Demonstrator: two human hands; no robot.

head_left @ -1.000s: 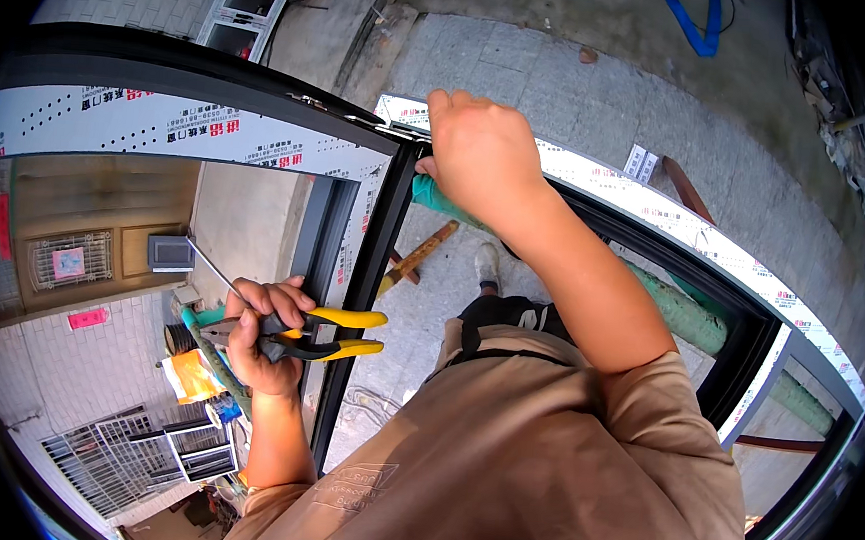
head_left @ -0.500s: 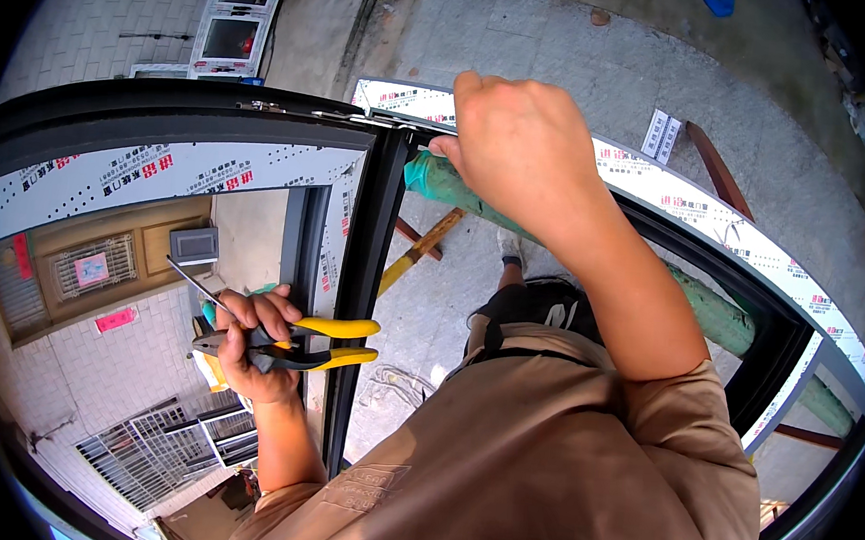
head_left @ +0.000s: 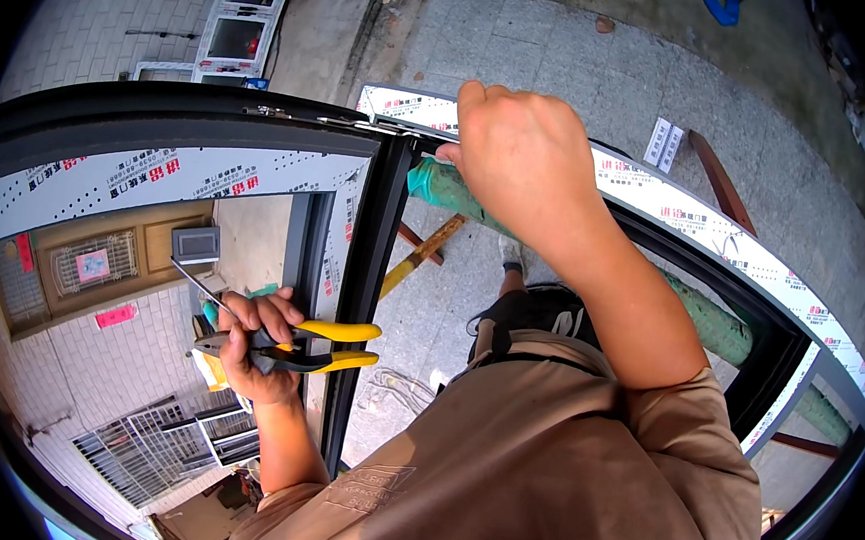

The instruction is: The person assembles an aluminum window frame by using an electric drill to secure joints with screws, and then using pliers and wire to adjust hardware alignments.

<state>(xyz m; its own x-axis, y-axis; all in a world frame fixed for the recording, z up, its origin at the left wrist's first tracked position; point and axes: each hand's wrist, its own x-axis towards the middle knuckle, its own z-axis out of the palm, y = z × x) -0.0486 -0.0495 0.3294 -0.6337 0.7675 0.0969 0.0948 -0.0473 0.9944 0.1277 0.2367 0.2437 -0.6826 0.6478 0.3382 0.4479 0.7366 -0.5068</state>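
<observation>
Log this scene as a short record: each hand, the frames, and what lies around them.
Left hand: holds pliers with yellow-and-black handles spread apart, and a thin metal rod
Right hand: curled in a fist at the right-side frame; anything inside it is hidden
Left-side frame: dark, partly covered in printed white film
Seen through right-side frame: green pole
Ground beyond: brown strip, blue strip
</observation>
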